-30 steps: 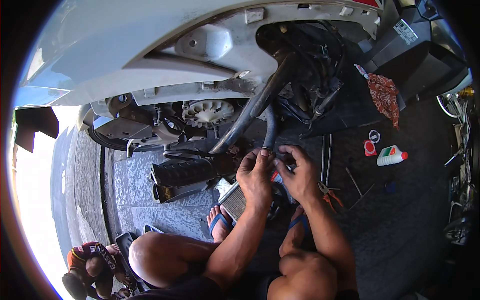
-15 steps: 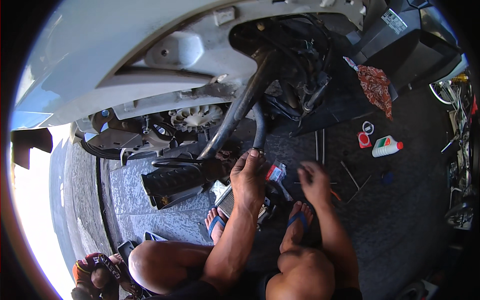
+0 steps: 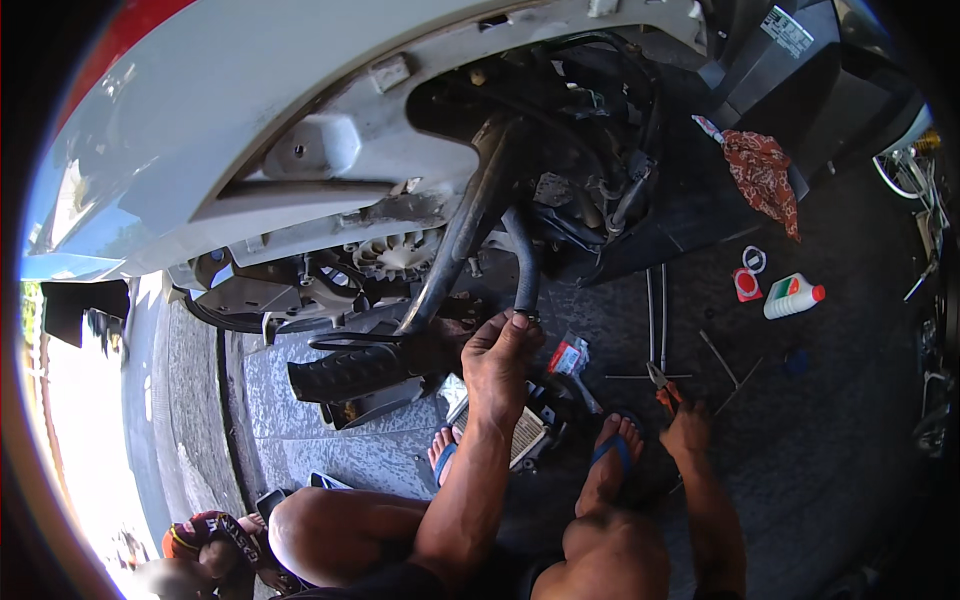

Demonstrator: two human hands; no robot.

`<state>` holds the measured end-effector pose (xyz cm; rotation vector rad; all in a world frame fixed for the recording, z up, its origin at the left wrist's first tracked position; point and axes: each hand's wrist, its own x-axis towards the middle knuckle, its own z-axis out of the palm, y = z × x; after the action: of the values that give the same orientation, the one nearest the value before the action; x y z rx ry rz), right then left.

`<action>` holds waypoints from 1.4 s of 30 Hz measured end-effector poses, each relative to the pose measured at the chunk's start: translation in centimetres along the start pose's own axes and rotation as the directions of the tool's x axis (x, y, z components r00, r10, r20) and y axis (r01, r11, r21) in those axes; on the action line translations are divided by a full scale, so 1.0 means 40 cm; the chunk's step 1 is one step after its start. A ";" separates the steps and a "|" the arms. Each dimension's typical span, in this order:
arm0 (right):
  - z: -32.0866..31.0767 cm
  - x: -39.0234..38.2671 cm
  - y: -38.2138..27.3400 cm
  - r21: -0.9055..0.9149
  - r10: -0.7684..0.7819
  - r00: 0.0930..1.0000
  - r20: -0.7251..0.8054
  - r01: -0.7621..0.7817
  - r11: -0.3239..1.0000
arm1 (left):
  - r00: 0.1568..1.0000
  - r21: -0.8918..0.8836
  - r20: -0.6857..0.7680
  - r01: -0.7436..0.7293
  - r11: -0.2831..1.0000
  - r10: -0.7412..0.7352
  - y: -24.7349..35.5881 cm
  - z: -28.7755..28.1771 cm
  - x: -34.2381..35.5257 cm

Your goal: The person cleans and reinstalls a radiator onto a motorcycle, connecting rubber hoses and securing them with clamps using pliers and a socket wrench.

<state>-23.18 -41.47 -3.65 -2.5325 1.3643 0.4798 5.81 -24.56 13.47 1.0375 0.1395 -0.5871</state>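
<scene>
My left hand is closed, thumb and fingers pinching the lower end of a dark rubber hose. A small dark ring, perhaps a clamp, shows at that end. The hose hangs from the opened front of a scooter with a pale body panel, beside a bare metal frame tube. To the right and lower down, my right hand is closed round the orange handles of pliers. Their jaws point up and away, a little apart. A finned radiator lies on the ground between my feet, partly behind my left forearm.
A black ribbed footrest juts out left of my left hand. On the ground lie thin metal rods, a T-shaped tool, a red-and-white packet and a white bottle. Another person crouches at lower left.
My right hand has moved down and right and has taken hold of the pliers from the ground. My left hand stays at the hose end. The whole view has shifted slightly.
</scene>
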 end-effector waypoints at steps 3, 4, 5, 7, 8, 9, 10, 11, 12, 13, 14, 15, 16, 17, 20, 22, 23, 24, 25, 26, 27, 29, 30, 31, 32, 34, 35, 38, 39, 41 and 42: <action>-0.036 -0.011 -0.043 -0.026 -0.007 0.997 -0.075 0.005 1.000 | 0.999 0.032 0.028 -0.016 0.999 0.015 0.001 -0.010 0.007; -0.032 -0.016 -0.034 -0.074 -0.057 0.989 -0.134 0.048 0.996 | 0.999 0.028 0.031 -0.009 1.000 0.009 0.000 -0.006 0.008; -0.028 -0.019 -0.025 -0.124 -0.111 0.976 -0.189 0.089 0.988 | 0.999 0.024 0.032 -0.004 1.000 0.003 0.000 -0.003 0.008; -0.004 0.003 -0.008 -0.086 -0.224 0.940 -0.258 0.209 0.974 | 0.999 0.009 0.054 0.009 1.000 -0.010 0.000 -0.001 0.011; 0.008 0.011 -0.002 -0.071 -0.277 0.915 -0.294 0.268 0.961 | 0.997 -0.004 0.075 0.019 1.000 -0.019 0.000 -0.003 0.012; 0.020 0.014 0.002 0.042 -0.191 0.949 -0.249 0.208 0.977 | 0.995 -0.017 0.097 0.029 0.999 -0.027 -0.002 -0.002 0.013; 0.021 0.024 -0.016 0.156 -0.114 0.974 -0.197 0.146 0.977 | 0.995 -0.007 0.092 0.038 0.999 -0.037 -0.002 -0.004 0.015; 0.022 0.029 -0.033 0.263 -0.041 0.990 -0.135 0.075 0.962 | 0.995 0.002 0.087 0.048 0.999 -0.048 -0.004 -0.006 0.014; 0.023 0.028 -0.045 0.546 0.014 1.000 0.003 -0.013 0.837 | 0.995 0.010 0.085 0.060 0.998 -0.061 -0.006 -0.005 0.017; 0.027 0.021 -0.061 0.764 0.018 0.988 0.154 -0.131 0.632 | 0.993 0.000 0.102 0.055 0.998 -0.055 -0.009 -0.004 0.020; 0.015 0.009 -0.089 0.888 -0.027 0.954 0.299 -0.268 0.373 | 0.992 -0.011 0.115 0.050 0.999 -0.049 -0.012 -0.005 0.021; 0.002 -0.012 -0.120 0.943 -0.140 0.941 0.308 -0.282 0.174 | 0.990 -0.022 0.130 0.047 0.999 -0.044 -0.017 -0.004 0.023; -0.042 -0.046 -0.179 0.949 -0.267 0.918 0.295 -0.314 -0.030 | 0.993 -0.016 0.112 0.040 0.999 -0.038 -0.011 -0.010 0.021; -0.121 -0.082 -0.251 0.915 -0.337 0.893 0.297 -0.368 -0.168 | 0.995 -0.012 0.095 0.037 0.999 -0.036 -0.004 -0.013 0.018; -0.240 -0.143 -0.373 0.880 -0.511 0.846 0.155 -0.353 -0.317 | 0.993 -0.022 0.102 0.055 0.998 -0.053 -0.014 -0.022 0.025; -0.267 -0.155 -0.395 0.924 -0.606 0.794 0.057 -0.272 -0.270 | 0.995 -0.013 0.083 0.055 0.998 -0.054 -0.021 -0.014 0.025; -0.279 -0.157 -0.398 0.952 -0.647 0.762 0.031 -0.219 -0.212 | 0.997 0.000 0.058 0.049 0.999 -0.049 -0.021 0.001 0.019; -0.291 -0.158 -0.402 0.975 -0.688 0.726 0.010 -0.161 -0.155 | 0.999 0.013 0.032 0.042 0.999 -0.043 -0.021 0.011 0.016; -0.311 -0.159 -0.408 0.973 -0.698 0.715 0.036 -0.186 -0.140 | 0.998 0.014 0.034 0.046 0.999 -0.047 -0.019 0.012 0.014; -0.331 -0.160 -0.414 0.970 -0.708 0.703 0.063 -0.211 -0.123 | 0.998 0.015 0.036 0.050 0.999 -0.050 -0.018 0.013 0.012; -0.341 -0.161 -0.418 0.966 -0.717 0.691 0.090 -0.236 -0.106 | 0.998 0.015 0.037 0.054 0.998 -0.054 -0.016 0.012 0.010; -0.311 -0.158 -0.426 0.967 -0.699 0.710 0.085 -0.229 -0.114 | 0.998 0.030 0.046 0.049 0.998 -0.051 -0.016 0.017 0.010; -0.300 -0.157 -0.428 0.967 -0.690 0.719 0.083 -0.225 -0.119 | 0.998 0.037 0.050 0.047 0.998 -0.049 -0.017 0.020 0.009; -0.299 -0.159 -0.433 0.963 -0.673 0.734 0.087 -0.236 -0.133 | 0.998 0.035 0.038 0.048 0.998 -0.049 -0.015 0.022 0.008; -0.300 -0.161 -0.439 0.958 -0.656 0.749 0.091 -0.246 -0.148 | 0.998 0.032 0.026 0.049 0.998 -0.049 -0.014 0.026 0.006; -0.300 -0.161 -0.449 0.957 -0.631 0.770 0.091 -0.243 -0.158 | 0.999 0.030 0.017 0.048 0.998 -0.049 -0.014 0.027 0.004; -0.300 -0.158 -0.452 0.961 -0.624 0.777 0.086 -0.229 -0.153 | 0.999 0.031 0.021 0.047 0.998 -0.048 -0.014 0.025 0.002; -0.313 -0.159 -0.466 0.980 -0.611 0.790 0.043 -0.151 -0.127 | 0.999 0.015 0.015 0.029 0.999 -0.030 -0.017 0.025 0.001; -0.317 -0.161 -0.471 0.986 -0.609 0.793 0.023 -0.119 -0.117 | 1.000 0.006 0.010 0.021 1.000 -0.021 -0.020 0.027 0.000; -0.301 -0.162 -0.478 0.993 -0.580 0.815 -0.009 -0.060 -0.100 | 1.000 -0.009 0.005 0.001 1.000 -0.001 -0.026 0.040 -0.001; -0.295 -0.162 -0.482 0.995 -0.565 0.825 -0.026 -0.031 -0.091 | 1.000 -0.017 0.002 -0.010 1.000 0.010 -0.026 0.043 -0.002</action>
<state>-8.25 -30.12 10.55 -1.1420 0.4482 -0.1426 4.92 -26.36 13.59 1.0207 0.1373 -0.5772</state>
